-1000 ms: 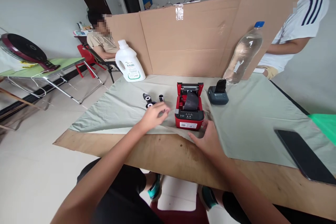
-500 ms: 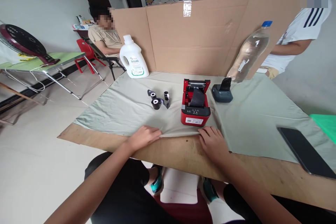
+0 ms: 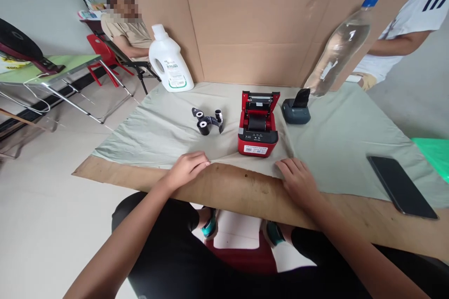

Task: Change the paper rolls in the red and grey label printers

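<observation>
My left hand [image 3: 185, 168] lies at the near edge of a pale green cloth [image 3: 164, 138], its fingers bent together with the tips on the cloth's hem. My right hand [image 3: 298, 178] rests flat on the wooden board [image 3: 238, 191], fingers stretched out, tips touching the cloth's edge. Between and just beyond the hands stands a red label printer [image 3: 257, 138] with its lid open. Several black ribbon rolls [image 3: 206, 124] lie on the cloth to its left. A small grey printer [image 3: 295, 112] sits behind it to the right.
A cardboard screen [image 3: 252, 32] stands along the back. A white jug [image 3: 170, 63] and a clear bottle [image 3: 338, 49] stand before it. A black phone [image 3: 400, 186] lies at the right. One person sits at the far left [image 3: 129, 37], another stands behind the screen [image 3: 400, 42].
My left hand has drawn back from the ribbon rolls to the cloth's near edge. My right hand has slid a little right along that edge. The view has tilted down.
</observation>
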A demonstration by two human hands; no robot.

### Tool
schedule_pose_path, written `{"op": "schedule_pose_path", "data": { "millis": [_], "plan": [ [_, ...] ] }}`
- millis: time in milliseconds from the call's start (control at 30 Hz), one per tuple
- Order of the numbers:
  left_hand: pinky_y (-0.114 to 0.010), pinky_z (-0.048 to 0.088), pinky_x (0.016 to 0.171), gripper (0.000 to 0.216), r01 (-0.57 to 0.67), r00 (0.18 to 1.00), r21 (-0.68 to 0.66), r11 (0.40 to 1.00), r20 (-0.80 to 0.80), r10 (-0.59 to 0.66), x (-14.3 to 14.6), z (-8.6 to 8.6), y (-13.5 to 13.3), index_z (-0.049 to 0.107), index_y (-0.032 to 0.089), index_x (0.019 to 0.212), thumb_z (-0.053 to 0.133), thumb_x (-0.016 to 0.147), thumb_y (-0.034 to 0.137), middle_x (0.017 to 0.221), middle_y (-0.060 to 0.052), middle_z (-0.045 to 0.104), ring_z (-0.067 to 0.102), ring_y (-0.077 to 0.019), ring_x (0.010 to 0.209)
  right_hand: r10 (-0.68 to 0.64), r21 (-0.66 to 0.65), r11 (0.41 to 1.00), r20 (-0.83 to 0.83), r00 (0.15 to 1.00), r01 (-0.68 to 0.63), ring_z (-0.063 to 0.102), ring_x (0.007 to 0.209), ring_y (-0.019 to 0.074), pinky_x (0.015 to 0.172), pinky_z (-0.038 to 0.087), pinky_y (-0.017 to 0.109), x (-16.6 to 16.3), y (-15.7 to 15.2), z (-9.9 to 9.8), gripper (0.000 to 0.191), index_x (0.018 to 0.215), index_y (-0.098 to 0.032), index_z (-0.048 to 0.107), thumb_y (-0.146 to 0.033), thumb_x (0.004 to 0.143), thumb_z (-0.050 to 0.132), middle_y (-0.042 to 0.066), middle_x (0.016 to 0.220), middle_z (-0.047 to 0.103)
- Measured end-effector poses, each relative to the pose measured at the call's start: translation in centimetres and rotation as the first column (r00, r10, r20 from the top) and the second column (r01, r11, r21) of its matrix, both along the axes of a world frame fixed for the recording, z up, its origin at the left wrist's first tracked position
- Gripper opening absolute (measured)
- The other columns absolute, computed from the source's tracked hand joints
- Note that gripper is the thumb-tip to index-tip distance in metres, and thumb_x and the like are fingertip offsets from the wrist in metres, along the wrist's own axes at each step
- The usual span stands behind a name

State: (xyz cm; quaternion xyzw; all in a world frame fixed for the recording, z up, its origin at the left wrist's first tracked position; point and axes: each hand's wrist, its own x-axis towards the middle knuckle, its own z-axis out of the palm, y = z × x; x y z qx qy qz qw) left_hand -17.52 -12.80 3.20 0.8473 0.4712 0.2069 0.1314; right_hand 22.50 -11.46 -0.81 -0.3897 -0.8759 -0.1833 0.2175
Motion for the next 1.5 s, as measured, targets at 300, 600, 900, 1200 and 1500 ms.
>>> {"op": "schedule_pose_path", "data": {
  "millis": [300, 600, 900, 1200, 1500],
  "plan": [
    [-0.046, 0.043, 0.115, 0.029, 0.197, 0.954, -0.148, 0.969, -0.198, -0.224, 0.3, 0.3, -0.3, 0.076, 0.026, 0.091, 0.051, 0.106, 0.03, 0.153, 0.0, 0.064, 0.055, -0.0273, 0.14, 0.252, -0.294, 0.922, -0.036, 0.967, -0.251, 0.062, 0.084, 0.0229, 0.077, 0.048, 0.038, 2.8, 0.8, 0.8, 0.041, 0.108, -0.021, 0.08, -0.002, 0.098, 0.045, 0.007, 0.088, 0.072],
    [-0.033, 0.05, 0.08, 0.043, 0.239, 0.97, -0.099, 0.966, -0.024, -0.242, 2.3, -0.7, 1.3, 0.065, 0.021, 0.067, 0.05, 0.106, 0.035, 0.087, -0.006, 0.077, 0.067, -0.0189, 0.081, 0.15, -0.542, 0.792, -0.271, 0.951, -0.279, 0.064, 0.076, 0.0221, 0.072, 0.049, 0.039, 2.5, 1.2, 3.9, 0.033, 0.08, -0.023, 0.078, -0.037, 0.102, 0.058, 0.006, 0.079, 0.07],
    [-0.029, 0.054, 0.086, 0.035, -0.022, 0.999, -0.097, 0.995, 0.047, 0.027, 4.0, -3.7, 2.3, 0.07, 0.024, 0.126, 0.05, 0.107, 0.044, 0.096, -0.003, 0.079, 0.073, -0.0177, 0.086, -0.356, -0.397, 0.909, -0.898, 0.257, -0.127, 0.053, 0.067, 0.0122, 0.069, 0.045, 0.037, -2.1, 13.6, 4.8, 0.038, 0.079, -0.015, 0.063, -0.035, 0.104, 0.043, 0.003, 0.068, 0.058],
    [-0.05, 0.003, 0.138, 0.056, 0.208, 0.934, -0.165, 0.964, -0.258, -0.246, 3.8, -2.7, 2.1, 0.03, 0.034, 0.168, 0.033, 0.113, 0.044, 0.179, -0.001, 0.023, 0.015, -0.0234, 0.169, -0.442, -0.428, 0.882, -0.896, -0.035, -0.199, 0.039, 0.055, 0.0125, 0.056, 0.037, 0.03, -7.0, 18.1, 0.1, 0.025, 0.077, -0.024, 0.053, -0.037, 0.099, 0.053, -0.007, 0.062, 0.04],
    [-0.048, 0.007, 0.138, 0.067, 0.144, 0.955, -0.23, 0.963, -0.224, -0.196, 2.1, -2.3, 1.4, 0.021, 0.031, 0.17, 0.041, 0.11, 0.053, 0.177, -0.003, 0.027, 0.02, -0.023, 0.167, -0.4, -0.424, 0.885, -0.904, 0.153, -0.193, 0.049, 0.071, 0.0152, 0.07, 0.041, 0.03, -6.5, 17.3, -0.9, 0.027, 0.076, -0.023, 0.054, -0.038, 0.098, 0.053, -0.003, 0.072, 0.054]
  ]
}}
